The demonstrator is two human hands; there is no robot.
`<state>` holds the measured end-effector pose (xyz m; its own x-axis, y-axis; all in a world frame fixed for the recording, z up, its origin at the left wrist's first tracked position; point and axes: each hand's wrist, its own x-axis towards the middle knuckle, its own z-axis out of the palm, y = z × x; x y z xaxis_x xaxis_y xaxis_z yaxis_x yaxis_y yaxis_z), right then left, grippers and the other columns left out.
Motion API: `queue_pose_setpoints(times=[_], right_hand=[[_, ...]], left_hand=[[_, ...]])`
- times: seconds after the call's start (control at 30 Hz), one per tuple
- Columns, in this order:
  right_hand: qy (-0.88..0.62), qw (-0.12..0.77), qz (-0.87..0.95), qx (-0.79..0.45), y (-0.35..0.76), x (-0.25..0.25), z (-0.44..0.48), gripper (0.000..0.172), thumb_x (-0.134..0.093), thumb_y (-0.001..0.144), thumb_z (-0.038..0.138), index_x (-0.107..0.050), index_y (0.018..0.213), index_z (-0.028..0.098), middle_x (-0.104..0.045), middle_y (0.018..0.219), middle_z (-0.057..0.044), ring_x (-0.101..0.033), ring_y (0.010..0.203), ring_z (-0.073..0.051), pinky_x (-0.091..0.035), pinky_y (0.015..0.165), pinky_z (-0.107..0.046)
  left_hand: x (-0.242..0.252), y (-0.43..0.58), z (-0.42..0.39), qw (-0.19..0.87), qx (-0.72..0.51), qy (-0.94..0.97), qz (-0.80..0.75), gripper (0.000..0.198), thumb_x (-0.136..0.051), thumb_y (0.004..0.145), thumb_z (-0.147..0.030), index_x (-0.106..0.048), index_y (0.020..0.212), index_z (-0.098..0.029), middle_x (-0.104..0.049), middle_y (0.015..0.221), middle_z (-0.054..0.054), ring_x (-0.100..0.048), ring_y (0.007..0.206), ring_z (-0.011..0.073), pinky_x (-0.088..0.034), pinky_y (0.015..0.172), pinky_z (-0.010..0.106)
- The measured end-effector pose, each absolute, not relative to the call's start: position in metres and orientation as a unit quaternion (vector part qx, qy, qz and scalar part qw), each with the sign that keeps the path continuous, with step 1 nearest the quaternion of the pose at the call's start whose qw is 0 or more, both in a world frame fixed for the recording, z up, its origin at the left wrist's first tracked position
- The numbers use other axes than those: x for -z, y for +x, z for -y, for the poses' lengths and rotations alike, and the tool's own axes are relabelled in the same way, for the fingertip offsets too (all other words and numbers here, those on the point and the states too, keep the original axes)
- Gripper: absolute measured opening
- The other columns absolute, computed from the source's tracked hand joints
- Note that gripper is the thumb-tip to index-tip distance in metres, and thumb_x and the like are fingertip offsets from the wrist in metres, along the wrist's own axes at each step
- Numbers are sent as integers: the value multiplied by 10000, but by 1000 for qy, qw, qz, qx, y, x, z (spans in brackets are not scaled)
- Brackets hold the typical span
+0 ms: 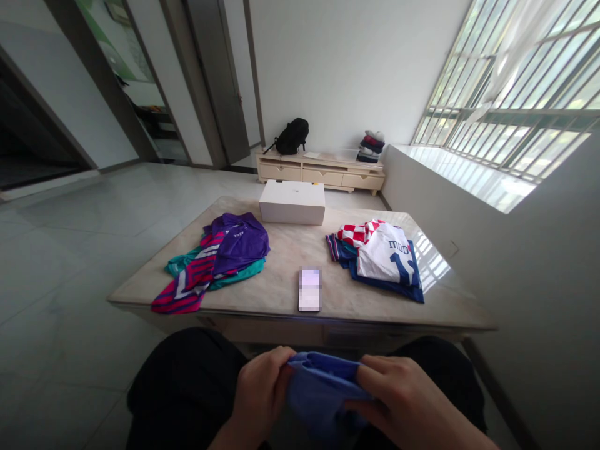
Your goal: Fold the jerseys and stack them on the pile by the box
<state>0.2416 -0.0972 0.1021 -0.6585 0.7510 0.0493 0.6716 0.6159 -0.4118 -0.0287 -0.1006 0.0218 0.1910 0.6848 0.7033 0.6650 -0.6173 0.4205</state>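
Note:
Between my knees, a blue garment (323, 387) is stretched by its gathered edge, and its lower part hangs in folds. My left hand (262, 390) pinches one end of that edge between thumb and fingers. At the other end, my right hand (398, 390) is closed on the cloth, with the thumb below. What kind of garment it is cannot be made out. Just beyond, on the table, lies a phone (310, 290) with its screen blurred out.
On the marble-look table (285, 269), purple, striped and green jerseys (241, 240) lie heaped at left. Folded white and blue jerseys (387, 253) are stacked at right. A white box (292, 203) stands at the far edge. Behind, a low cabinet (323, 177) bears a black backpack (292, 136) and folded clothes (371, 147).

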Motion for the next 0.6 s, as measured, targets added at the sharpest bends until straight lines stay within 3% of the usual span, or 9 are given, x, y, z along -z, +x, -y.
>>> queue_pose_setpoints(times=[0.13, 0.23, 0.43, 0.53, 0.6], right_hand=[[-398, 122, 884, -213, 258, -105, 96, 173, -627, 1007, 334, -571, 883, 226, -681, 851, 27, -642, 723, -126, -362, 643, -244], [-413, 127, 871, -234, 264, -105, 97, 147, -597, 1008, 263, -549, 875, 226, -669, 822, 28, -618, 693, -119, -359, 625, -236], [-467, 201, 806, -303, 260, -83, 107, 82, -595, 953, 181, -632, 998, 240, -731, 862, 18, -673, 733, -132, -444, 669, -192], [-500, 259, 753, -340, 254, -67, 111, 339, -624, 956, 263, -639, 1294, 269, -772, 959, -1, -714, 798, -153, -506, 734, -185], [-519, 277, 723, -362, 251, -61, 111, 587, -637, 956, 302, -490, 1523, 279, -774, 929, 4, -711, 774, -158, -527, 751, -195]], left_hand=[[-25, -44, 94, -42, -431, 833, -345, 227, -463, 1089, -363, -599, 1174, -202, -761, 806, 7, -732, 681, 140, -570, 705, 223], [-21, -44, 95, -25, -425, 833, -353, 228, -501, 1078, -312, -601, 1252, -205, -780, 904, 22, -747, 778, 138, -580, 778, 216], [1, -25, 111, 139, -450, 743, -475, 171, -498, 1064, -265, -657, 1008, -235, -731, 875, 10, -718, 792, 152, -578, 735, 222], [9, -18, 116, 148, -473, 682, -538, 193, -506, 1059, -313, -669, 992, -235, -743, 868, 5, -734, 777, 162, -589, 705, 222], [11, -17, 116, 132, -482, 664, -556, 206, -492, 1064, -317, -670, 1003, -232, -757, 869, 3, -745, 764, 163, -595, 696, 221]])
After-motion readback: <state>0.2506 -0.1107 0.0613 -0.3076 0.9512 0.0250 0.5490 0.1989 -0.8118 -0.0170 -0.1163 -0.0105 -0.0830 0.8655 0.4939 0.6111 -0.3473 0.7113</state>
